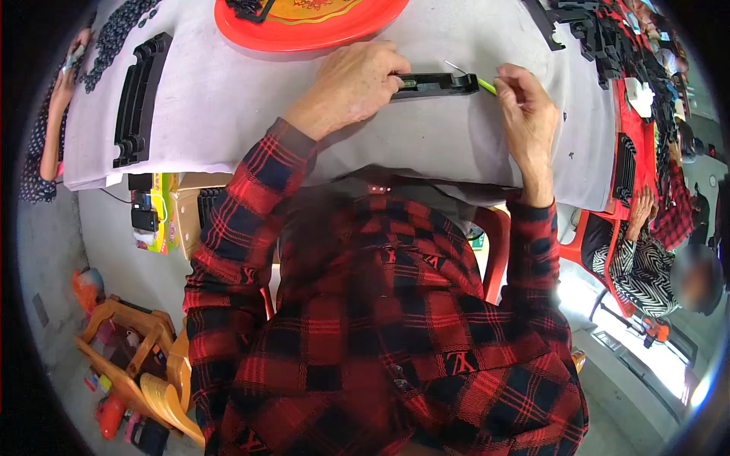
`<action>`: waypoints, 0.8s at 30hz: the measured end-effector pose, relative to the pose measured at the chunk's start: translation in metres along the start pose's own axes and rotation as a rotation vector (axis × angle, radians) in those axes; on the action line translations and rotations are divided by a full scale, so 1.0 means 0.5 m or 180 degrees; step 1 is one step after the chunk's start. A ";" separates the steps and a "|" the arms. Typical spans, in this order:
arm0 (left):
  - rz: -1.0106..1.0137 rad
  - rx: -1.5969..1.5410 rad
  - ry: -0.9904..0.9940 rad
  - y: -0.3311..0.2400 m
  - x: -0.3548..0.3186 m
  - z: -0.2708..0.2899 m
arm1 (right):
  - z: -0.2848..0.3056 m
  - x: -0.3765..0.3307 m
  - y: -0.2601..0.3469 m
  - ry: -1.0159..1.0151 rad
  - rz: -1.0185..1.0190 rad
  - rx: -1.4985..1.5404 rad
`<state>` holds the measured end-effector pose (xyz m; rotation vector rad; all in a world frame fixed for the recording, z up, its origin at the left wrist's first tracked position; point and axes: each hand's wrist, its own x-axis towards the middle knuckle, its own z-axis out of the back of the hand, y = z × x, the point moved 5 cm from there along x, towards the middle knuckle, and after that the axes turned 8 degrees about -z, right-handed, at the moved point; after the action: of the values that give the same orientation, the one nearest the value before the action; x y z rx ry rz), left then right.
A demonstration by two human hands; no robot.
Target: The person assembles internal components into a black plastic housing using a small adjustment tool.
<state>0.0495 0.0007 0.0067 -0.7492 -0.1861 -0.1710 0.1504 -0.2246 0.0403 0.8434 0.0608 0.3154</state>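
Observation:
My left hand (351, 85) is closed on the left end of a long black plastic part (435, 86), which lies crosswise on the grey cloth. The part has a hollow channel along its top, and something small and greenish shows in it by my fingertips. Between the thumb and fingers of my right hand (528, 115) is a thin tool with a yellow-green handle (487, 87). Its slim metal shaft (455, 68) points left over the part's right end. The tool's tip is too fine to make out exactly.
A red plate (312, 39) holding black pieces sits at the far edge. Black plastic parts lie at left (142, 99) and in a heap (593, 34) at far right. Dark beads (114, 42) are spread far left. Other people sit at both sides.

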 end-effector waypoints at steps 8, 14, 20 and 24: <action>-0.0284 0.0011 0.0130 -0.005 -0.001 0.012 | -0.029 0.029 -0.011 0.0402 0.1493 -0.1614; -0.0212 -0.0175 -0.0478 -0.025 -0.033 0.061 | -0.039 0.058 -0.008 0.0378 0.1493 -0.1969; -0.0298 0.0136 -0.0887 -0.049 -0.088 0.058 | -0.026 0.111 -0.044 0.1029 0.0245 -0.0876; -0.0376 0.0423 -0.0910 -0.049 -0.092 0.031 | -0.023 0.100 -0.037 0.1098 -0.0479 0.1411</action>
<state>-0.0020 -0.0021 0.0234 -0.6283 -0.5094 -0.1616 0.2005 -0.2129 0.0224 1.2083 0.5289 0.3072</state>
